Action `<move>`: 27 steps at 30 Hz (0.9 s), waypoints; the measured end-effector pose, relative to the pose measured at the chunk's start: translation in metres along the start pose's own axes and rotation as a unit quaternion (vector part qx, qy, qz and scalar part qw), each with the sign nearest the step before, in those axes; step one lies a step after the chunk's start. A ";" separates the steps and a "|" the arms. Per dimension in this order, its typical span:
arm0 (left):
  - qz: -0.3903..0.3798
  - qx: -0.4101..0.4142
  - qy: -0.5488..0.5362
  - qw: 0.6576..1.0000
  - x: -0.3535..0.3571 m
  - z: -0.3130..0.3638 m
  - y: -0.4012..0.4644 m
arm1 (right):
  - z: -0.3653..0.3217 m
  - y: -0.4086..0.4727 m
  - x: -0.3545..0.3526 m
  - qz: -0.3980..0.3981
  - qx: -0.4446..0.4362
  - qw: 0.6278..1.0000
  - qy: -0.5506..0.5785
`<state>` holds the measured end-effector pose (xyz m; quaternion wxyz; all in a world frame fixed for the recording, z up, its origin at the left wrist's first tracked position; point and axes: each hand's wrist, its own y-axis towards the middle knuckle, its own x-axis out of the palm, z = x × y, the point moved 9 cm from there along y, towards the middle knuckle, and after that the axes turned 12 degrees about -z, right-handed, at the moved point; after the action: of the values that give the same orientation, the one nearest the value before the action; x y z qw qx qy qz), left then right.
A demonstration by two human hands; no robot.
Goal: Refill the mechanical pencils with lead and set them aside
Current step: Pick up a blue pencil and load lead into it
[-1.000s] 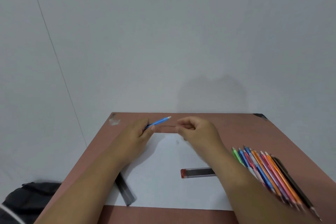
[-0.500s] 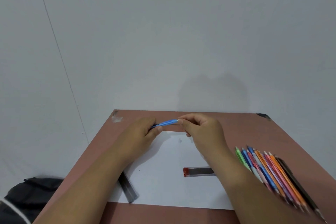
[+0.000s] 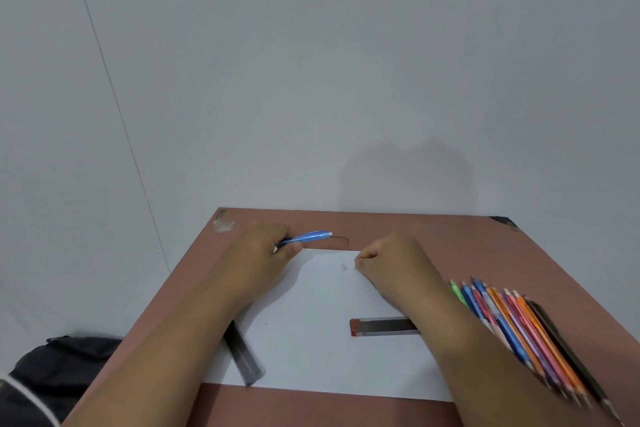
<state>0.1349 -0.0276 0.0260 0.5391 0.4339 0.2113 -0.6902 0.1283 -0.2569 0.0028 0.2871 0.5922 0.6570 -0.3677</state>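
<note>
My left hand (image 3: 266, 248) grips a blue mechanical pencil (image 3: 307, 237) near the table's far edge, its white end pointing right. My right hand (image 3: 386, 260) rests on the white paper (image 3: 311, 343) a short way right of the pencil, apart from it, with its fingers curled in; I see nothing in them. A dark lead case with a red cap (image 3: 382, 326) lies on the paper by my right forearm. A second dark lead case (image 3: 244, 357) lies partly under my left forearm. Several coloured mechanical pencils (image 3: 519, 329) lie bunched at the right.
The brown table (image 3: 457, 246) stands against a pale wall. It has a tape scrap at its far left corner (image 3: 223, 224) and a dark patch at its far right corner (image 3: 502, 220). A black bag (image 3: 59, 371) sits on the floor at the lower left.
My right hand has left the pencil's end and moved right and down onto the paper. The left hand still holds the blue pencil in much the same place.
</note>
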 end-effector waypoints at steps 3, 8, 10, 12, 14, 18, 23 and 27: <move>-0.004 0.002 -0.001 1.000 0.000 0.001 0.000 | 0.002 0.003 0.005 -0.030 0.023 0.999 -0.009; -0.005 0.016 -0.015 1.000 0.000 0.008 -0.002 | -0.013 -0.017 -0.011 0.044 -0.058 0.996 0.045; -0.005 0.025 -0.025 0.999 0.000 0.012 -0.003 | -0.022 -0.025 -0.017 0.061 -0.100 0.980 0.162; -0.003 0.037 -0.039 0.999 0.001 0.015 -0.004 | -0.033 -0.027 -0.013 0.037 -0.143 0.956 0.252; 0.000 0.051 -0.045 0.998 0.001 0.019 -0.005 | -0.040 -0.028 -0.009 0.029 -0.172 0.941 0.290; -0.002 0.065 -0.047 0.997 0.003 0.022 -0.006 | -0.043 -0.030 -0.007 0.047 -0.181 0.938 0.292; 0.009 0.066 -0.068 0.996 0.001 0.023 -0.006 | -0.036 -0.027 -0.014 0.085 -0.156 0.944 0.276; 0.035 0.022 -0.075 0.996 -0.003 0.012 -0.005 | -0.020 -0.024 -0.025 0.122 -0.118 0.952 0.253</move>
<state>0.1257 -0.0327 0.0339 0.5675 0.3995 0.1400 -0.7062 0.1090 -0.2556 0.0381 0.2216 0.7037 0.6694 -0.0876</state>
